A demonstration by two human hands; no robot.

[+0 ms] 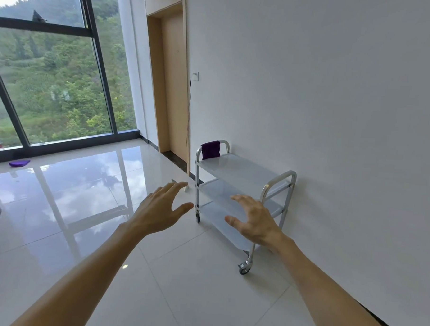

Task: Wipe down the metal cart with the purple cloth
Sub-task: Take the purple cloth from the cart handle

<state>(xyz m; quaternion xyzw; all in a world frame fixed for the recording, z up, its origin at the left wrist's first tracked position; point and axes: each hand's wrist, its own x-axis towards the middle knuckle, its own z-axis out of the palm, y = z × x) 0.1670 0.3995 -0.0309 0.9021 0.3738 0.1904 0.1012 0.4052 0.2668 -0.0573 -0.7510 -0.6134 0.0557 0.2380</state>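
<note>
While both arms reach forward, the left hand (161,207) and right hand (254,220) hover with fingers spread and relaxed, grasping nothing. Ahead, the metal cart (243,174) stands against the white wall (334,106), well apart from either hand. On its far handle hangs the purple cloth (211,150), draped over the bar and untouched. A second purple cloth (19,163) lies on the tiled floor (102,227) near the window (52,81). By this evidence the approach step is in hand and wiping has not begun. Next, the person probably must close in on the cart and take the draped cloth off the handle before any shelf is wiped.
</note>
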